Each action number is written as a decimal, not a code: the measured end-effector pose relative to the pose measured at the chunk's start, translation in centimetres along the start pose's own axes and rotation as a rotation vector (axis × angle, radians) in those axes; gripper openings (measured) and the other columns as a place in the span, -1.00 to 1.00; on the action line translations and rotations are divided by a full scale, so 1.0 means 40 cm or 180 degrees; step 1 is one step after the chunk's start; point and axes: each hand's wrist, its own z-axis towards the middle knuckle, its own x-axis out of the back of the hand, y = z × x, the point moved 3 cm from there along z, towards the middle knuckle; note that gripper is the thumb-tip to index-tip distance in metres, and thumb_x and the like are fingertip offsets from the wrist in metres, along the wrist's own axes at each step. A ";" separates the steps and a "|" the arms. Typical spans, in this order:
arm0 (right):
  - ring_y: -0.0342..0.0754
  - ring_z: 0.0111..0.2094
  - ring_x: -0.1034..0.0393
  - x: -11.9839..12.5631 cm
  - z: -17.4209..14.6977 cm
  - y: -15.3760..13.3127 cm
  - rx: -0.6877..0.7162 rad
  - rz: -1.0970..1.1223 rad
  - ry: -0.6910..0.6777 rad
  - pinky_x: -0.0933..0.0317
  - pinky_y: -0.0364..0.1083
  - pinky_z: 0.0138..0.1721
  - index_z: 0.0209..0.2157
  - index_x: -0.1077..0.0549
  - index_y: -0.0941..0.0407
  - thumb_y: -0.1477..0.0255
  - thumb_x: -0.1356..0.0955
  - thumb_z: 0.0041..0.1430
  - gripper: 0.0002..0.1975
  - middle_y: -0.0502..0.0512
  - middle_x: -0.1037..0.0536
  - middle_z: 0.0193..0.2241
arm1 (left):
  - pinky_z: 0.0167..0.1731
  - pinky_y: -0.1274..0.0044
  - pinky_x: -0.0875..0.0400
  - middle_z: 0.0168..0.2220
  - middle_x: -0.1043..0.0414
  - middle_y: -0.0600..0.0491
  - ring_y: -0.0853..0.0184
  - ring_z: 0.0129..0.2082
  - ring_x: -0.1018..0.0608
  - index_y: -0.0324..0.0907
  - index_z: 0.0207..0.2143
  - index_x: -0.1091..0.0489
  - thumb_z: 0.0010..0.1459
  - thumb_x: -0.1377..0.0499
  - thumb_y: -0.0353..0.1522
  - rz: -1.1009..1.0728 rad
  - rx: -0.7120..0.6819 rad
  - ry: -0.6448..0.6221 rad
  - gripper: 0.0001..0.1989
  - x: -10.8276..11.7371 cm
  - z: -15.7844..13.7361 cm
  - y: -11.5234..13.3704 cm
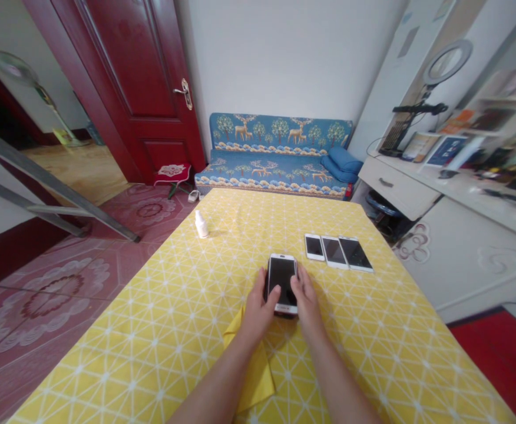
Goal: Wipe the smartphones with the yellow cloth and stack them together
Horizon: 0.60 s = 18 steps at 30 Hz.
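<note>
Just below the frame's centre, both hands close on one phone (282, 282): the left hand (258, 309) grips its left edge with the thumb laid on the dark screen, and the right hand (304, 300) clasps its right edge. A yellow cloth (253, 371) lies under the left wrist, a small white bottle (201, 224) stands untouched at upper left of the table (152, 330), and three more phones (337, 252) lie in a row to the right, so the work looks barely begun, though whether this screen is wiped I cannot tell. The phone lies face up, its long axis running up the frame, away from the person.
</note>
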 end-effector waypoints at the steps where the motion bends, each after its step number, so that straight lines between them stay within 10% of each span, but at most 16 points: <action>1: 0.10 0.27 -0.04 -0.006 0.000 0.000 0.0051 -0.0059 -0.0060 0.01 0.09 0.24 0.25 -0.12 0.12 0.05 -0.26 0.13 -0.27 0.18 -0.14 0.28 | 0.19 0.33 -0.18 0.27 -0.12 -0.15 0.20 0.24 -0.24 -0.23 0.27 -0.03 0.22 -0.03 -0.23 -0.0085 -0.0032 -0.0109 -0.39 -0.004 0.000 0.000; 13: 0.12 0.26 -0.06 -0.031 -0.017 0.000 0.0719 -0.1287 -0.0273 0.00 0.12 0.23 0.28 -0.09 0.16 0.14 -0.25 0.18 -0.30 0.21 -0.13 0.28 | 0.29 0.28 0.08 0.34 0.06 -0.12 0.19 0.33 -0.03 -0.25 0.30 0.00 0.13 -0.03 -0.41 -0.0098 -0.0162 -0.0304 -0.34 -0.010 -0.008 -0.025; 18: -0.04 0.05 -0.37 0.095 0.125 -0.038 0.0675 -0.2315 -0.0013 -0.23 -0.13 0.07 0.01 -0.43 0.11 0.19 -0.25 0.20 -0.57 0.11 -0.47 0.05 | 0.28 0.24 0.05 0.31 -0.04 -0.12 0.12 0.31 -0.09 -0.23 0.27 -0.08 0.07 -0.10 -0.44 -0.0553 -0.0120 -0.0134 -0.32 -0.009 -0.005 -0.023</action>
